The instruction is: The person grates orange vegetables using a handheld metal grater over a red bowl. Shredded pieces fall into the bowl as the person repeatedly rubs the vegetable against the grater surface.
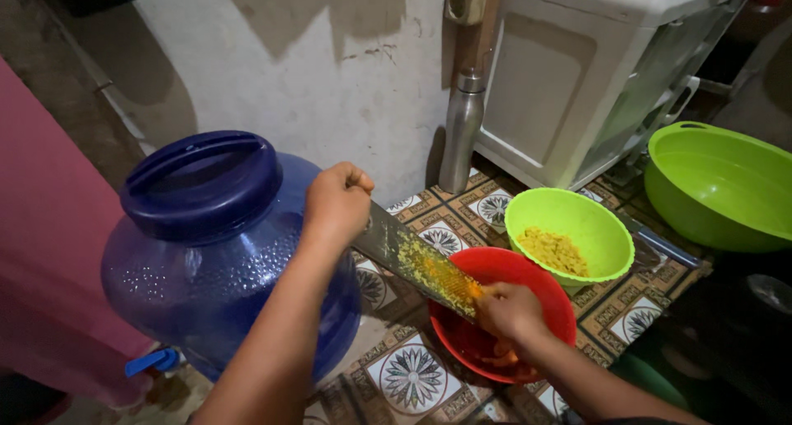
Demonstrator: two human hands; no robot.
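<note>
The grater (pixel 421 264) is dull metal, its rough face caked with yellow pulp. The red bowl (pixel 528 268) and small green bowl (pixel 606 227) are smooth plastic, slightly glossy. The blue water jug (pixel 206 252) is translucent plastic (beaded with droplets inside). The steel bottle (pixel 460 136) looks brushed; the wall (pixel 330 70) matt, patchy plaster.

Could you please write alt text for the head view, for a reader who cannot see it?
The left hand tilts a flat metal grater over a red bowl while the right hand rubs something yellow on it. Beside them stand a small green bowl of yellow gratings and a blue water jug.
</note>
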